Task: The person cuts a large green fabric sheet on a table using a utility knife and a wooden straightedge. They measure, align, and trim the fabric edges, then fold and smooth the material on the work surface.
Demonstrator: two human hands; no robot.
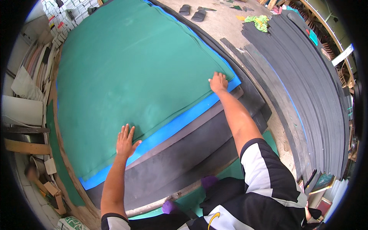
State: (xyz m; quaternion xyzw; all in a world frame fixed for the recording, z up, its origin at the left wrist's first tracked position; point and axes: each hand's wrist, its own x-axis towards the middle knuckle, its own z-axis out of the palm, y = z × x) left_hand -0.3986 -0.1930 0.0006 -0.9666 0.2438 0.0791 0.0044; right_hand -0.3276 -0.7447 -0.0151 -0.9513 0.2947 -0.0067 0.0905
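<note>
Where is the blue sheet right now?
In the head view, the blue sheet lies under the green sheet, showing along its near and right edges; its near right corner is beside the right hand.

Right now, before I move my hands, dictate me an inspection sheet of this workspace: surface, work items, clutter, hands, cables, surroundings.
Surface: layered dark sheets lie beneath the blue sheet.
Work items: green sheet on top, with blue showing along its near and right edges; material uncertain.
Clutter: yellow-green cloth at the far end of the right-hand stack; black slippers on the floor.
Hands: left hand palm down by the green sheet's near edge, fingers spread; right hand at its near right corner, grip unclear.
Cables: nothing seen on the sheets; picture rim too distorted to tell.
Surroundings: tall dark grey sheet stack at right.
</note>
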